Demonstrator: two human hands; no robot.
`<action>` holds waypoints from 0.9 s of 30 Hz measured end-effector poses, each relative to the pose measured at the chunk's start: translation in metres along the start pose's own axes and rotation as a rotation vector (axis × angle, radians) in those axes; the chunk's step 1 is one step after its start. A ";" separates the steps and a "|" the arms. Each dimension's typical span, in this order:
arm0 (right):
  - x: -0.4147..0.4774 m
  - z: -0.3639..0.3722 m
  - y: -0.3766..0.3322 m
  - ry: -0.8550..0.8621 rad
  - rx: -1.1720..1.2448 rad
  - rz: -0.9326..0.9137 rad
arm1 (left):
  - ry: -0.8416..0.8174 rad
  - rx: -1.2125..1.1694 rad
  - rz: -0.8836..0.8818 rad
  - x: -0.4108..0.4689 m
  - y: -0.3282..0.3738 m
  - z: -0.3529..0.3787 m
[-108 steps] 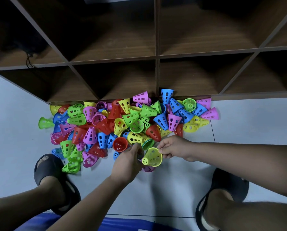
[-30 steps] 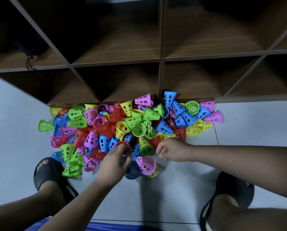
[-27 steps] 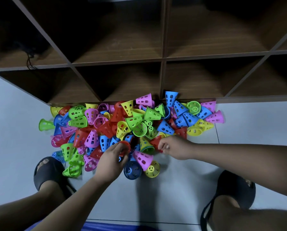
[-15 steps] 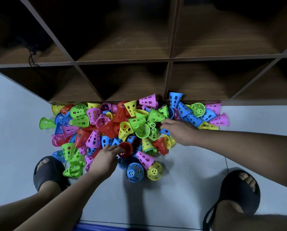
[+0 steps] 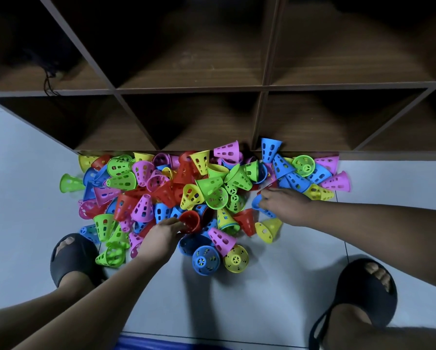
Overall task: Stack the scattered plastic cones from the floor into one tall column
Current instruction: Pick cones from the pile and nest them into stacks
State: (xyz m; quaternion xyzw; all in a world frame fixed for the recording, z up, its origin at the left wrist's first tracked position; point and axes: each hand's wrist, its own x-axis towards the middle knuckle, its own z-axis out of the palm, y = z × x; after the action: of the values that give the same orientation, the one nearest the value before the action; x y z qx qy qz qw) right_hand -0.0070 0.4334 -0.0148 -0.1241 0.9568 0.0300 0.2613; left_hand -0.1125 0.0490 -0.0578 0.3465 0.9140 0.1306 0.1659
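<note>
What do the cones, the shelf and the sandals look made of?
Cones: moulded plastic, bright and slightly glossy, thin perforated walls. Shelf: probably wood-look laminate board, matte, streaky brown grain. Sandals: likely rubber or foam, matte black, one-piece.

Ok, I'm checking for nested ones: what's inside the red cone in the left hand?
The red cone opens toward the camera. Inside, only its own red wall shows, and its depth is in shadow. Fingers of the left hand cover part of its rim.
</note>
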 end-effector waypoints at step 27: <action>-0.064 -0.010 0.008 0.110 1.633 0.440 | 0.083 -0.455 -0.371 -0.043 0.161 -0.043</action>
State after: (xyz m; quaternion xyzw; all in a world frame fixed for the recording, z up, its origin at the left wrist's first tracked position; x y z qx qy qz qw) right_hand 0.0390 0.4545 0.0263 0.2913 0.6917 -0.6264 0.2103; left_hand -0.0036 0.1314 0.0472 0.1215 0.9150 0.3137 0.2228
